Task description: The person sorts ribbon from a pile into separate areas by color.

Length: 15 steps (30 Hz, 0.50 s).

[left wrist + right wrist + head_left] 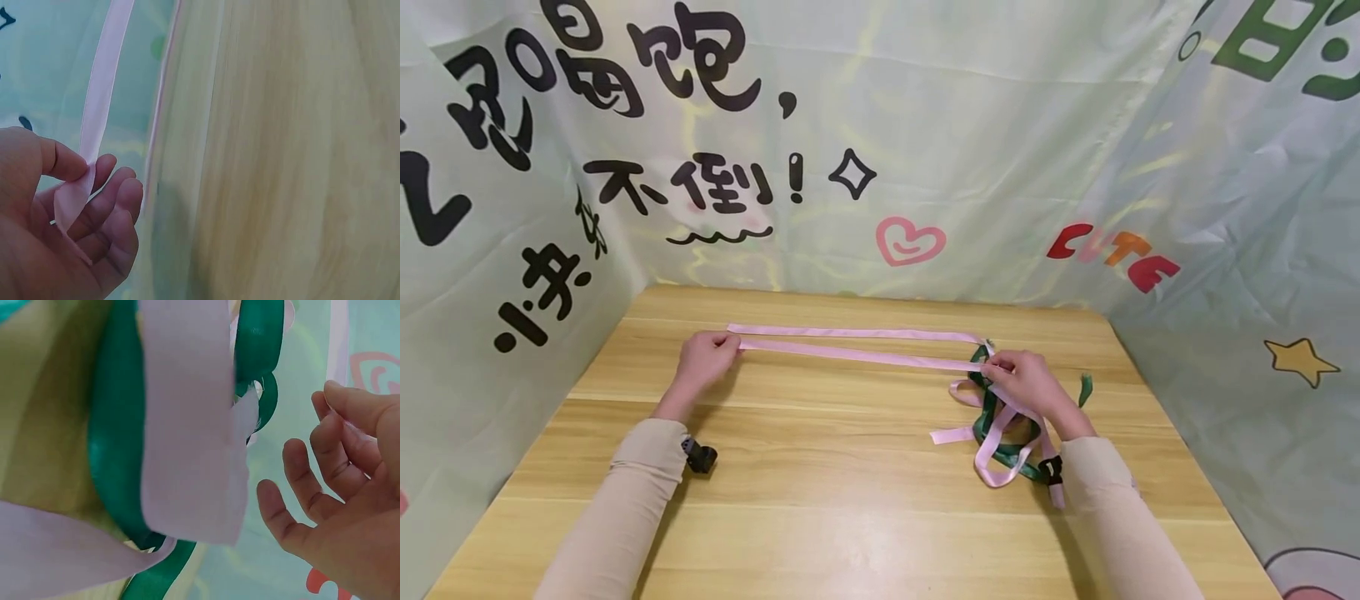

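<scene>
A long pink ribbon is stretched in two strands across the wooden table. My left hand pinches its folded left end between thumb and forefinger; the left wrist view shows the pink ribbon held at the fingers. My right hand pinches the strands at the right, above a tangle of green ribbon and loose pink loops. In the right wrist view the green ribbon and a wide pink ribbon hang close to the lens, beside my right hand, thumb and forefinger pinched, other fingers spread.
Pale green printed cloth walls enclose the table at the back and on both sides. Bare wood lies in front between my beige sleeves. A small black strap clip shows at the left wrist.
</scene>
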Motion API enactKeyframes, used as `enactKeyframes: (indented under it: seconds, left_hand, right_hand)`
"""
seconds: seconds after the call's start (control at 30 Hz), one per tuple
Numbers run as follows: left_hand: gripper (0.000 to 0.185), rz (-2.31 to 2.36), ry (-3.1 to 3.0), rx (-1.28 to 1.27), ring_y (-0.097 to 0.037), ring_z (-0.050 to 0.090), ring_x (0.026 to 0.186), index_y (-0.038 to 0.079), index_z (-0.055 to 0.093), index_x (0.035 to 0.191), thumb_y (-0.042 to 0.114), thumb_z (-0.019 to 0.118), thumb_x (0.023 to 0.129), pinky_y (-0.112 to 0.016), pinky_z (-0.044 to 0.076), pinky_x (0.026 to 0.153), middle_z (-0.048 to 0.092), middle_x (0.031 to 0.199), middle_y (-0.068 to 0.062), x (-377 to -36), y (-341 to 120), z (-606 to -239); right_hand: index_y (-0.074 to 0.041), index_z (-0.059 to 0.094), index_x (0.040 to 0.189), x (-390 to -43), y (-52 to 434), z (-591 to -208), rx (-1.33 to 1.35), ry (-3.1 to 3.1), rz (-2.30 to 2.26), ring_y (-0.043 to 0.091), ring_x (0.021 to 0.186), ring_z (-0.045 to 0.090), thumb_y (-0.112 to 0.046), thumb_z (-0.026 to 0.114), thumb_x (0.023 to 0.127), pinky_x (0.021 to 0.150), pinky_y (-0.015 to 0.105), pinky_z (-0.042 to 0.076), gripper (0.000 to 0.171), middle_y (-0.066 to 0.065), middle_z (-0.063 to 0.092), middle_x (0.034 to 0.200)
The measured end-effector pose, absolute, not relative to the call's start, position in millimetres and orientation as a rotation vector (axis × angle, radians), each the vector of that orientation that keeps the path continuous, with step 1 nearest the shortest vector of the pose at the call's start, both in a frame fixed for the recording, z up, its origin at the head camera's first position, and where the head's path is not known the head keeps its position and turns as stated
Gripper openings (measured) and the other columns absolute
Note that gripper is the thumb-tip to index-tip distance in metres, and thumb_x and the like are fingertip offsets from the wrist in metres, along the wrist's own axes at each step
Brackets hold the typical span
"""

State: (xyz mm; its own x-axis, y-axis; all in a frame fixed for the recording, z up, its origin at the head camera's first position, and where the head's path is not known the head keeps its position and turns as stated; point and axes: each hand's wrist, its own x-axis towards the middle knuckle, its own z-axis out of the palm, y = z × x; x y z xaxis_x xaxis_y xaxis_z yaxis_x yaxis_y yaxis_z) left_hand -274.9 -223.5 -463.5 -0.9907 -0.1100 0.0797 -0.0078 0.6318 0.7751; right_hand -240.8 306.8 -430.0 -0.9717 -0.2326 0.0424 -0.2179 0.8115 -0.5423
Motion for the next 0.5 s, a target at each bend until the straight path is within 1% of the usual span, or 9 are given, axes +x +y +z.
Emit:
enactKeyframes:
  seconds: [0.1,0.17,0.23,0.33,0.4,0.5]
  left_hand:
    - [0.038,-1.294,-2.729,0.136,-0.014,0.058,0.067,0.003,0.080,0.093,0.026,0.050,0.099,-0.028,0.043,0.062,0.073,0.073,-0.005,-275,-229,-465]
    - [0.038,-1.305,-2.731,0.163,-0.013,0.061,0.070,0.003,0.080,0.096,0.027,0.051,0.099,-0.028,0.043,0.063,0.076,0.078,-0.006,-277,-233,-466]
    - [0.038,-1.323,-2.736,0.187,-0.013,0.063,0.071,0.003,0.081,0.098,0.027,0.052,0.099,-0.027,0.043,0.062,0.078,0.079,-0.006,-279,-236,-467]
    - [0.037,-1.344,-2.742,0.220,-0.013,0.064,0.071,0.003,0.081,0.097,0.028,0.053,0.098,-0.026,0.042,0.059,0.077,0.077,-0.004,-283,-239,-467]
    - [0.037,-1.343,-2.743,0.242,-0.014,0.063,0.072,0.003,0.081,0.096,0.028,0.054,0.097,-0.026,0.041,0.059,0.076,0.074,-0.002,-285,-239,-467]
    - [0.036,-1.333,-2.745,0.263,-0.017,0.061,0.075,0.004,0.081,0.095,0.029,0.055,0.097,-0.026,0.042,0.061,0.075,0.071,-0.001,-288,-239,-466]
  right_hand:
    - [-0.004,0.075,0.109,-247,307,-430,-0.379,2.983,-0.926,0.017,0.062,0.046,-0.027,0.062,0.107,0.067,0.033,0.040,0.026,0.007,0.065,0.081]
    - [-0.003,0.075,0.107,-252,306,-430,-0.388,2.993,-0.953,0.018,0.063,0.045,-0.027,0.062,0.107,0.067,0.033,0.039,0.027,0.008,0.063,0.079]
    - [-0.002,0.074,0.108,-258,306,-430,-0.375,2.996,-0.975,0.019,0.065,0.045,-0.028,0.060,0.108,0.069,0.035,0.039,0.029,0.010,0.064,0.083]
    - [-0.001,0.074,0.112,-265,305,-431,-0.324,2.997,-0.982,0.020,0.068,0.047,-0.029,0.058,0.109,0.072,0.038,0.041,0.032,0.015,0.068,0.089]
    - [-0.001,0.073,0.115,-269,304,-433,-0.272,3.000,-0.988,0.020,0.070,0.050,-0.029,0.057,0.110,0.073,0.038,0.043,0.033,0.016,0.070,0.094]
    - [0.001,0.072,0.118,-274,300,-434,-0.206,2.996,-1.004,0.022,0.072,0.056,-0.028,0.055,0.110,0.072,0.037,0.045,0.034,0.019,0.071,0.096]
